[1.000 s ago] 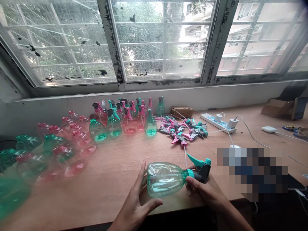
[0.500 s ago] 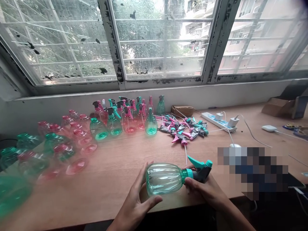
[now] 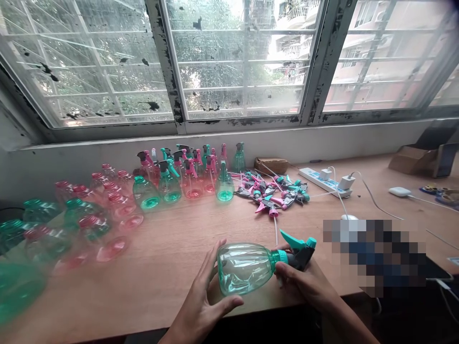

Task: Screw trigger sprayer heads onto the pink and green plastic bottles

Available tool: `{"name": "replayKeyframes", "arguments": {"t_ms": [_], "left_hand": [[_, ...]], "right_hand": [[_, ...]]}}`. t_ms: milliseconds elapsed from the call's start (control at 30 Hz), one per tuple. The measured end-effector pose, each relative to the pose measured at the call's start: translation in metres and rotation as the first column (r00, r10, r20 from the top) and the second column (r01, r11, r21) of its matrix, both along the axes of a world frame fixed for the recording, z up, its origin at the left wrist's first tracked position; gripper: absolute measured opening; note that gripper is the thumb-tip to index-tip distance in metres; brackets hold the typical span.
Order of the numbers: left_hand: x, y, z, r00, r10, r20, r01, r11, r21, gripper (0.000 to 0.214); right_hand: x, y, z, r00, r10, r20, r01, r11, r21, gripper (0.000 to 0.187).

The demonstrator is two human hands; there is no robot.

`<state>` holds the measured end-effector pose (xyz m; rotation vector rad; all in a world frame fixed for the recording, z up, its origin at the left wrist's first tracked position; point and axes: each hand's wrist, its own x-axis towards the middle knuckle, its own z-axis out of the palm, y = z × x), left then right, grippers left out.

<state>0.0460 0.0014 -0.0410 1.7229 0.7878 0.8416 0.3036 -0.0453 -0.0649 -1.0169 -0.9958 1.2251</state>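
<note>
We hold the teal-and-black trigger sprayer head (image 3: 304,253) in the right hand (image 3: 310,282), with thumb and fingers closed about the body just behind the teal collar (image 3: 282,257). The left hand (image 3: 202,298) is cupped around the base end of the clear green bottle (image 3: 245,267); its fingers pass behind, so we cannot tell how firmly it bears on the plastic. The bottle lies sideways between both hands over the near edge of the wooden tabletop (image 3: 172,248), base to the left, collar against the neck.

We judge the step in hand to be seating the collar on the neck. For a good result, we keep both axes in line, turn hand against hand, and stop at firm resistance (the thin wall may buckle if squeezed). We keep fingers off the trigger lever (image 3: 291,240).

Beyond the hands, a loose dip tube (image 3: 276,231) points towards us from the pile of sprayer heads (image 3: 265,193); we work clear of it. Farther left stand the headed spray bottles (image 3: 193,181), then the open-necked bottles (image 3: 118,205). The power strip (image 3: 324,184) lies right of the pile.
</note>
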Motion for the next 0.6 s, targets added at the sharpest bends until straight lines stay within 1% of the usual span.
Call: {"name": "replayKeyframes", "arguments": {"t_ms": [133,200,300,367,433,533,600], "left_hand": [[0.001,-0.0018,-0.0024,0.999,0.018,-0.032,-0.018,1.0,0.024,0.084],[0.0021,-0.0034,-0.0018,1.0,0.007,-0.008,-0.007,1.0,-0.012,0.085],[0.002,-0.0037,0.0004,0.999,-0.014,0.039,0.018,0.995,-0.097,0.094],[0.0015,-0.0031,0.0017,1.0,-0.01,0.017,0.012,0.993,-0.114,0.092],[0.0016,-0.0031,0.0023,1.0,0.001,-0.016,-0.002,0.996,-0.086,0.087],[0.0032,-0.005,0.0032,0.999,0.031,-0.015,-0.031,0.999,-0.034,0.077],[0.004,-0.006,0.004,1.0,0.027,-0.002,-0.028,0.999,-0.034,0.082]], "right_hand": [[-0.0015,-0.0002,0.001,0.998,-0.046,-0.036,0.045,0.999,-0.012,0.041],[-0.0015,-0.0003,0.0014,0.998,-0.048,-0.041,0.047,0.999,-0.015,0.041],[-0.0006,0.0,0.001,0.999,-0.021,-0.027,0.021,1.0,-0.007,0.041],[-0.0001,0.0003,0.0001,1.0,-0.012,-0.018,0.012,1.0,-0.002,0.041],[-0.0001,0.0003,-0.0007,0.999,-0.028,-0.019,0.028,1.0,-0.003,0.041],[-0.0006,-0.0001,-0.0008,0.998,-0.053,-0.033,0.052,0.998,-0.019,0.042],[-0.0006,-0.0004,0.0001,0.998,-0.052,-0.039,0.052,0.999,-0.018,0.042]]}}
